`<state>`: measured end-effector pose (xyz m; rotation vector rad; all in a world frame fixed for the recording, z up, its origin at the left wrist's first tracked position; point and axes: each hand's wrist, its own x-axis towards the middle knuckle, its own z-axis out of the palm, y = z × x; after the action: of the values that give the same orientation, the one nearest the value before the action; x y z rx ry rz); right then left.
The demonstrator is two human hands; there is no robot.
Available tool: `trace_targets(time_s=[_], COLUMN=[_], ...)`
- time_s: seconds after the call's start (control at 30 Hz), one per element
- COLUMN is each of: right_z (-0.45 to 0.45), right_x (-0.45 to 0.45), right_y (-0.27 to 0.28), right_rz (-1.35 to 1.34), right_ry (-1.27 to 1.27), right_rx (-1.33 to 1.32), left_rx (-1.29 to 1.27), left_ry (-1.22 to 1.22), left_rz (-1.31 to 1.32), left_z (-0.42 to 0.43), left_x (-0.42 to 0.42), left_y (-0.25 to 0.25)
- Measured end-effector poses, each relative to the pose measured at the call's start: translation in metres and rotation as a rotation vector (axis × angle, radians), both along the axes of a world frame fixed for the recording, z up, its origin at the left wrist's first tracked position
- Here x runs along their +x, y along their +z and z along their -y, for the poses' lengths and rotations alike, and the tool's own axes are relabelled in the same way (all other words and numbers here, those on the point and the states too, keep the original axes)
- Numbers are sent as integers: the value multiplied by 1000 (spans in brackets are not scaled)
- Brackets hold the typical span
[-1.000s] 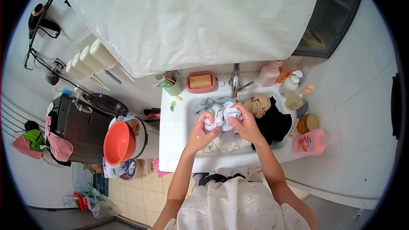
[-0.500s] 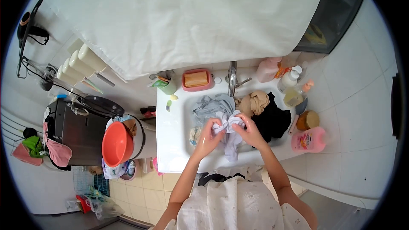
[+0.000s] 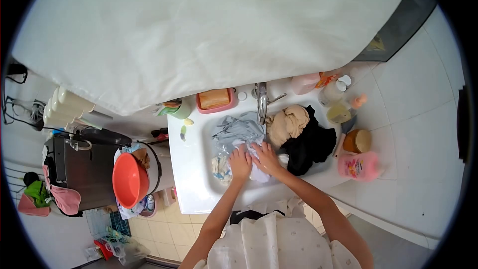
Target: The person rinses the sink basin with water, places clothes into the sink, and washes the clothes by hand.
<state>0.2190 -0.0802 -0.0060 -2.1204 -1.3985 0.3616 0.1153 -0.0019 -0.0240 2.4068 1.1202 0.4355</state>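
In the white sink basin, a pale lavender-white garment lies low in the water below the tap. My left hand presses down on its left part, fingers curled into the fabric. Beside it my right hand grips the same garment, the fingertips partly hidden in the folds. A grey-blue garment is bunched just beyond my hands. A patterned light cloth rests left of my left hand. To the right are a beige garment and a black garment, heaped on the basin's side.
A pink soap dish with a brown bar and a green cup stand along the back ledge. Pump bottles, an amber jar and a pink bottle crowd the right edge. An orange basin sits at the left.
Both hands have lowered the pale garment from above the sink down into the basin, and they now press on it with knuckles up. The camera view has shifted slightly.
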Motion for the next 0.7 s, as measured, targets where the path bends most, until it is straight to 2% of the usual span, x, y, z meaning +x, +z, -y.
trace_targets(time_s=[0.13,0.2,0.23,0.3,0.37,0.4,0.43,0.47,0.5,0.57,0.6,0.67,0.7], right_z=[-29,-42,-49,-63,-74,-76,-77,-79,-80,-80,-79,-76,-78], right_x=[11,17,21,32,43,43,44,46,51,64,67,72,71], right_y=[-15,-23,-27,-36,-45,-63,-92,-111,-116,-125,-196,-332,-248], right_rz=[55,87,40,-10,-101,-104,-185,-263,-259,-48,50,263,148], right_ry=[-51,-72,-49,-30,176,172,63,-45,-45,314,297,233,294], right_rx=[-34,-29,-134,-241,-539,-540,-476,-407,-402,-453,-345,-136,-314], left_rx=[-33,-166,-168,-325,-343,-361,-360,-289,-216,-280,-350,-429,-510], left_ry=[21,50,46,38,16,0,-5,-101,-195,-257,-318,-389,-465], left_rz=[44,64,61,-197,-251,-304,-306,-340,-372,-465,-563,-501,-431], left_z=[-18,-28,-34,-46,-53,-55,-58,-62,-66,-76,-82,-98,-102], left_x=[12,17,20,25,28,28,26,24,24,29,30,29,28], left_y=[-6,-13,-16,-23,-34,-41,-54,-70,-73,-70,-64,-71,-77])
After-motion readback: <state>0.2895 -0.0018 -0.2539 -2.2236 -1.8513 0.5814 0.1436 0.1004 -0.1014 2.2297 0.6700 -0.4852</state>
